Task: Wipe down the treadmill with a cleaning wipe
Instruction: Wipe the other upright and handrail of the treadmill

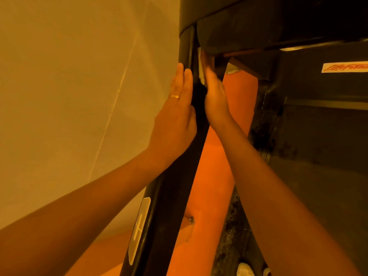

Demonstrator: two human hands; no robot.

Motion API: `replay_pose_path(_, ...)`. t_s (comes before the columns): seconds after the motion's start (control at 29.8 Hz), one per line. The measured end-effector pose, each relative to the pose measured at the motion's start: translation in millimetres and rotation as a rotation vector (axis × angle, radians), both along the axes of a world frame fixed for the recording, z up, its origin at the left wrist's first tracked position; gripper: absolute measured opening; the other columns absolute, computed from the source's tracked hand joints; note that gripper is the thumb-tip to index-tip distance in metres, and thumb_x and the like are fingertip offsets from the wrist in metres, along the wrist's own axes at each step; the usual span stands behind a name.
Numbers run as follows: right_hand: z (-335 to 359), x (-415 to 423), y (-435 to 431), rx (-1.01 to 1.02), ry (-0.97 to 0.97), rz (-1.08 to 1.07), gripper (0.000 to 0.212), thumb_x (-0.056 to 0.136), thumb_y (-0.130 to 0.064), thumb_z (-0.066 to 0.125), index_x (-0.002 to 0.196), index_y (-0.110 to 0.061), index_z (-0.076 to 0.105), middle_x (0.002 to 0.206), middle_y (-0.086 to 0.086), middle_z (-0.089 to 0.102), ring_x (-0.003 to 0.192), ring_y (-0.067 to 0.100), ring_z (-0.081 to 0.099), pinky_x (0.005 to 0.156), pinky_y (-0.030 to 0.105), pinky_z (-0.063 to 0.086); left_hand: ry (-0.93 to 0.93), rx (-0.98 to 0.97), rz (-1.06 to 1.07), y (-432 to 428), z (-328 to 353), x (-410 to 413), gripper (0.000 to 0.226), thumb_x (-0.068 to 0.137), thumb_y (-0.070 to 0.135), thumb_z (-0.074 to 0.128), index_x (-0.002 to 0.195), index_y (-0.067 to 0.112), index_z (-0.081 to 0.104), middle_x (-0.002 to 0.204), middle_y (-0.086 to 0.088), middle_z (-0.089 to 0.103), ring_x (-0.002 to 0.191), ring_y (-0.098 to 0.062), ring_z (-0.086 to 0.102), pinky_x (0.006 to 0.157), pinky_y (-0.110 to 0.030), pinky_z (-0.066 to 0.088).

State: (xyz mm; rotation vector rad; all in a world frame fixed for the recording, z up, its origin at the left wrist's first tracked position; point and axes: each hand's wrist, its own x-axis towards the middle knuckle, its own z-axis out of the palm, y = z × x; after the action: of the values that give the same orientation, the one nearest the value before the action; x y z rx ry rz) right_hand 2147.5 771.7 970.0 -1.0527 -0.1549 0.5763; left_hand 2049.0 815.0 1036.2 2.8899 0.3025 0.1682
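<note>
- The treadmill's black upright post (171, 196) runs from bottom centre up to the dark console underside (258, 22).
- The left hand (175, 118) lies flat on the post's left face, fingers straight and together, holding nothing; a gold ring (174, 96) is on 1 finger.
- The right hand (216, 98) is on the post's right face, fingers stretched up along it and not curled; its fingertips are blurred.
- The white cleaning wipe (201, 66) sits between that hand and the post, near the post's top, just under the console.
- A pale badge (139, 228) is fixed low on the post.
- Left of the post is a pale tiled wall (69, 76).
- Right of the post, an orange surface (211, 186), then the dark treadmill base with a white-and-red label (344, 67).
- A white shoe (245, 269) shows near the post's foot.
</note>
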Motion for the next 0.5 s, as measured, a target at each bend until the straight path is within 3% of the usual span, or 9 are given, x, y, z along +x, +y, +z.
replay_pose_path(0.07,-11,0,2,-0.052,-0.010,0.045,0.069,0.101,-0.059,0.040,0.154,-0.014,0.040,0.158,0.005,0.042,0.145,0.013,0.036,0.115,0.025,0.034,-0.006,-0.002,-0.004,0,0,0,0.069,0.096,0.003,0.041,0.158,0.004,0.012,0.167,-0.017,0.002,0.139,-0.037,0.044,0.080,0.004,0.033)
replay_pose_path(0.13,-31,-3,5,-0.081,0.001,0.065,0.087,0.089,-0.075,0.043,0.153,-0.016,0.042,0.158,0.008,0.041,0.148,0.022,0.035,0.122,0.046,0.029,-0.006,0.001,-0.002,-1,0,0,0.069,0.096,0.003,0.041,0.158,0.004,0.011,0.167,-0.017,0.002,0.139,-0.038,0.044,0.079,0.004,0.033)
replay_pose_path(0.2,-21,-17,-4,-0.033,-0.002,0.053,0.070,0.096,-0.057,0.042,0.153,-0.017,0.042,0.161,0.007,0.036,0.151,0.023,0.028,0.124,0.048,0.023,-0.004,0.004,-0.002,-1,1,0,0.069,0.097,0.004,0.041,0.158,0.004,0.011,0.167,-0.016,0.002,0.144,-0.035,0.038,0.081,0.004,0.034)
replay_pose_path(0.27,-8,-35,-15,0.005,-0.065,0.020,0.055,0.102,-0.030,0.038,0.155,-0.017,0.035,0.165,0.002,0.025,0.154,0.016,0.017,0.126,0.032,0.017,-0.010,0.005,0.004,0,2,0,0.067,0.097,0.004,0.041,0.158,0.003,0.012,0.167,-0.016,0.003,0.151,-0.028,0.024,0.095,0.001,0.032)
replay_pose_path(0.34,-9,-52,-18,-0.010,-0.126,-0.049,0.050,0.105,-0.015,0.038,0.155,-0.013,0.032,0.165,0.002,0.023,0.154,0.014,0.014,0.121,0.018,0.016,-0.017,0.015,0.007,1,2,0,0.066,0.098,0.004,0.041,0.158,0.002,0.013,0.167,-0.017,0.005,0.153,-0.028,0.019,0.106,-0.010,0.033)
replay_pose_path(0.4,-14,-54,-13,-0.058,-0.151,-0.071,0.047,0.106,-0.007,0.039,0.153,-0.009,0.036,0.164,0.006,0.027,0.154,0.017,0.017,0.118,0.013,0.018,-0.017,0.023,0.009,0,1,0,0.066,0.098,0.004,0.041,0.158,0.002,0.014,0.167,-0.017,0.005,0.153,-0.028,0.020,0.105,-0.016,0.035)
replay_pose_path(0.5,-13,-34,-1,-0.100,-0.116,-0.128,0.043,0.106,-0.008,0.040,0.149,-0.006,0.045,0.159,0.012,0.036,0.150,0.022,0.029,0.116,0.015,0.027,-0.004,0.025,-0.001,1,0,1,0.068,0.097,0.004,0.042,0.158,0.004,0.013,0.167,-0.016,0.005,0.147,-0.033,0.032,0.091,-0.006,0.035)
